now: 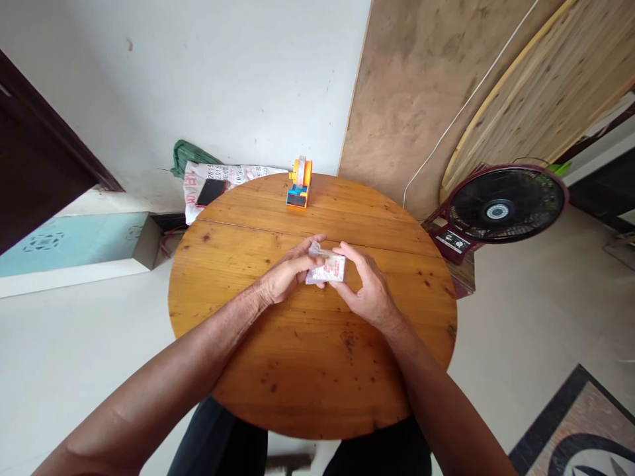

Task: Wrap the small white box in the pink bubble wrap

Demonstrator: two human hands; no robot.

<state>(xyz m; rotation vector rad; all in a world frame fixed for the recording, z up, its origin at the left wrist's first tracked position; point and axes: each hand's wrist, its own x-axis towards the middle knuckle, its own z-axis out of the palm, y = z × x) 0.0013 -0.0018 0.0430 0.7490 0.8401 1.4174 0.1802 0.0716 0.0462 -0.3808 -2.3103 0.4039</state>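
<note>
A small box-shaped packet in clear plastic wrap, white with red print, is held up over the middle of the round wooden table. My left hand grips its left end, the thumb lying across the face and the fingers behind. At the packet's right end is my right hand, its thumb and forefinger curved about the edge in a pinch. Loose plastic film sticks up by the left thumb. What is inside the wrap cannot be made out.
An orange and blue tape dispenser stands at the far edge of the wooden table. Behind the table's left edge, a dark phone lies on a printed white sack. To the right is a dark red fan.
</note>
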